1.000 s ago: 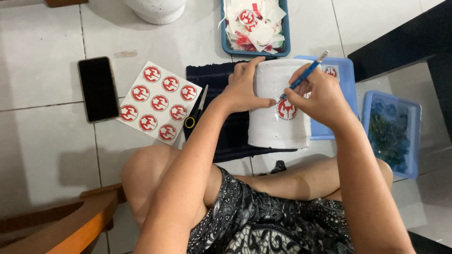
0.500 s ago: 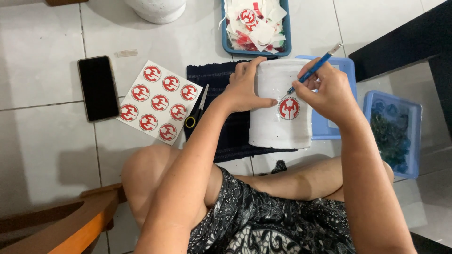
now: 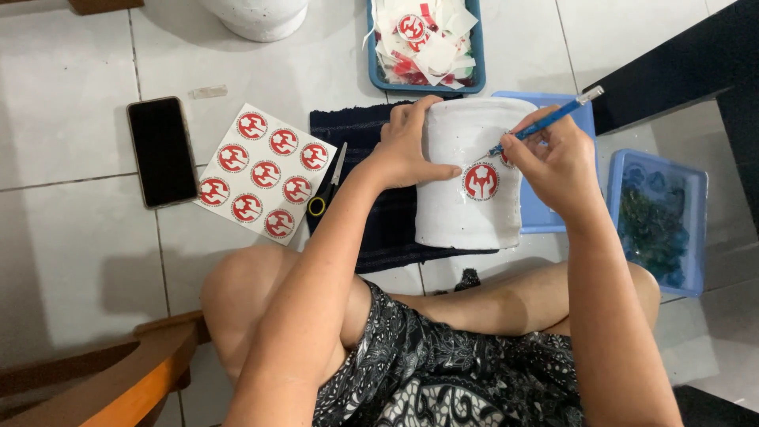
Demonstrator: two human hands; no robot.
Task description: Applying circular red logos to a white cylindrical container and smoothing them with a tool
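On the dark cloth (image 3: 371,229) in front of the crossed legs: white pot (image 3: 466,209) lying on its side, partly over a flat blue lid (image 3: 583,119).

Findings:
- One round red sticker (image 3: 481,181) already on the pot wall, flat as far as visible, no lifted edge made out.
- Left hand (image 3: 407,146) clasping the pot, fingers curled over its far side, thumb stretched across the wall and ending just beside the sticker.
- Right hand (image 3: 553,162) closed in a pen grip on a blue-handled tool (image 3: 545,120), tip down on the wall just above and to the right of the sticker. Kind of tip not discernible.
- Trace of red beside the tip, mostly hidden by the fingers; not identifiable.

Supplies:
- Sticker sheet (image 3: 265,172) on the tiles left of the cloth, rows of matching red rounds, no empty spot seen.
- Scissors (image 3: 328,186) at the cloth's edge, untouched.
- Blue tray (image 3: 378,55) above, full of paper offcuts and spare stickers.
- Phone (image 3: 162,150) well to the left, screen dark.

Assessment: sticker placed; finishing around its edge judged in hand. Remainder of the pot wall in view bare; far side not inspectable.
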